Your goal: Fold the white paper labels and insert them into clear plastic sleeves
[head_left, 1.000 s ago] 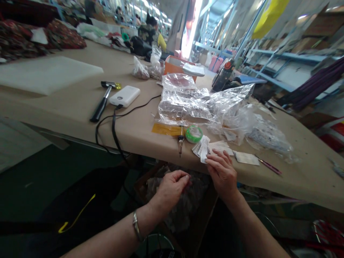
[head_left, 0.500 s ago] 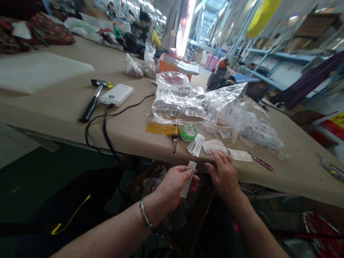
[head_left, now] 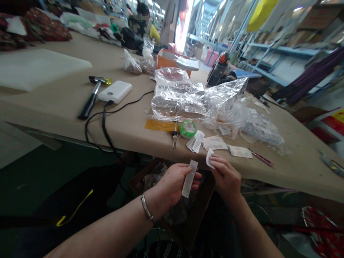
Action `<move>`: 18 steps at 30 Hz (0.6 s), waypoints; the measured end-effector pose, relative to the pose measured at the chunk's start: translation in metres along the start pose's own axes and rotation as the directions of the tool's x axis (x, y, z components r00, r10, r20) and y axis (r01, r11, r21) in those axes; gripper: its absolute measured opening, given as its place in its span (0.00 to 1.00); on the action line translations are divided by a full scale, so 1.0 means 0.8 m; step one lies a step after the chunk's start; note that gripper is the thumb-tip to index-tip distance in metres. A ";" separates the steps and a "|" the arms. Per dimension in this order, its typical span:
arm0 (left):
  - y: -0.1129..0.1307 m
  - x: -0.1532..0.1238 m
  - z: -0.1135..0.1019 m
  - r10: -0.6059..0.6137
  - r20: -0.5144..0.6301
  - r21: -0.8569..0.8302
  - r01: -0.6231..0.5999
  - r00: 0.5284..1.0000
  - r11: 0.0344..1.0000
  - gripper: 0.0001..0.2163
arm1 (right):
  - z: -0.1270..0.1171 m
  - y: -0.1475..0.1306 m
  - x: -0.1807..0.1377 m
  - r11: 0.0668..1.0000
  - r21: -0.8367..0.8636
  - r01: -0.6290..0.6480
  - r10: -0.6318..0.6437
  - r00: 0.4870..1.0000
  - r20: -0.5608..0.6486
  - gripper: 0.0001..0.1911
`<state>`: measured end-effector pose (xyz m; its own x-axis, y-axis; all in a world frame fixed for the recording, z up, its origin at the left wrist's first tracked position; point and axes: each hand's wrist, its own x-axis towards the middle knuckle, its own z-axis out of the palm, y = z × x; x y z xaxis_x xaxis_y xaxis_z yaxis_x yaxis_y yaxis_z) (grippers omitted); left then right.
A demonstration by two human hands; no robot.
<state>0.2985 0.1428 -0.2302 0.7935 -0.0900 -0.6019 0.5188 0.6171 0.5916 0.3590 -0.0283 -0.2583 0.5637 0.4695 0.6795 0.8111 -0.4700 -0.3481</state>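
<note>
Between thumb and fingers, my left hand (head_left: pixel 176 181) pinches a narrow translucent strip (head_left: pixel 189 179) just below the table's front edge. To its right, my right hand (head_left: pixel 227 175) grips a small white card (head_left: pixel 209 159), bent into a curve. Behind that hand lie a spread stack of white cards with rows of tiny marks (head_left: pixel 215 142) and a single pale card (head_left: pixel 240 151). Another small fan of white strips (head_left: pixel 196 141) rests farther left, by a green-rimmed tape roll (head_left: pixel 188 129). A pen-like tool with a metal tip (head_left: pixel 174 138) points toward me at the edge.
Clear plastic bags (head_left: pixel 180 102) cover the table's middle. Pink tweezers (head_left: pixel 262 157) lie at right. A hammer (head_left: pixel 91 98) and a white corded box (head_left: pixel 115 92) are at left. Beneath the edge stands a carton (head_left: pixel 200 218) of scraps. A person (head_left: pixel 139 25) is in the background.
My right hand has taken a white card from the stack and drawn it back toward me, bending it. My left hand keeps the strip in almost the same place.
</note>
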 end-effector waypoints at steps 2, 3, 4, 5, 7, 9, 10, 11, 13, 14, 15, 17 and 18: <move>-0.002 0.001 0.001 0.025 0.067 -0.089 -0.019 0.997 0.996 0.05 | 0.005 -0.023 -0.005 0.989 0.095 0.117 -0.126 0.988 0.088 0.10; -0.004 0.003 0.000 0.049 0.097 -0.137 -0.036 0.994 0.990 0.05 | 0.008 -0.033 -0.007 0.979 0.113 0.169 -0.184 0.974 0.134 0.10; -0.006 0.005 -0.001 0.070 0.115 -0.181 -0.048 0.991 0.982 0.04 | 0.010 -0.042 -0.010 0.972 0.113 0.207 -0.224 0.960 0.167 0.10; -0.009 0.007 -0.002 0.081 0.120 -0.215 -0.053 0.989 0.975 0.03 | 0.013 -0.048 -0.012 0.968 0.101 0.229 -0.245 0.950 0.192 0.09; -0.012 0.010 -0.005 0.075 0.113 -0.249 -0.045 0.991 0.967 0.02 | 0.016 -0.055 -0.015 0.967 0.082 0.240 -0.253 0.942 0.222 0.09; -0.014 0.011 -0.007 0.066 0.112 -0.267 -0.034 0.992 0.963 0.02 | 0.017 -0.055 -0.016 0.966 0.080 0.247 -0.259 0.937 0.236 0.09; -0.014 0.011 -0.007 0.062 0.115 -0.278 -0.028 0.991 0.960 0.03 | 0.017 -0.055 -0.017 0.965 0.080 0.248 -0.260 0.935 0.243 0.08; -0.014 0.011 -0.007 0.065 0.115 -0.292 -0.029 0.991 0.956 0.04 | 0.017 -0.054 -0.017 0.966 0.078 0.248 -0.260 0.934 0.247 0.08; -0.014 0.009 -0.006 0.075 0.109 -0.301 -0.039 0.991 0.953 0.05 | 0.018 -0.055 -0.018 0.967 0.071 0.244 -0.254 0.934 0.250 0.08; -0.014 0.008 -0.005 0.082 0.102 -0.290 -0.050 0.991 0.956 0.05 | 0.019 -0.057 -0.019 0.968 0.068 0.241 -0.250 0.936 0.249 0.09; -0.014 0.007 -0.004 0.089 0.091 -0.269 -0.062 0.992 0.961 0.04 | 0.019 -0.060 -0.020 0.969 0.065 0.238 -0.246 0.937 0.246 0.09; -0.013 0.003 -0.002 0.094 0.065 -0.216 -0.078 0.993 0.973 0.04 | 0.018 -0.063 -0.020 0.970 0.066 0.236 -0.245 0.937 0.249 0.11; -0.012 0.002 -0.002 0.093 0.051 -0.192 -0.082 0.994 0.978 0.04 | 0.015 -0.061 -0.020 0.971 0.064 0.231 -0.240 0.938 0.250 0.13</move>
<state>0.2942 0.1379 -0.2374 0.8535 -0.0722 -0.5160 0.3815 0.7611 0.5245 0.3123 -0.0037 -0.2596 0.3734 0.7399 0.5596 0.9277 -0.2998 -0.2226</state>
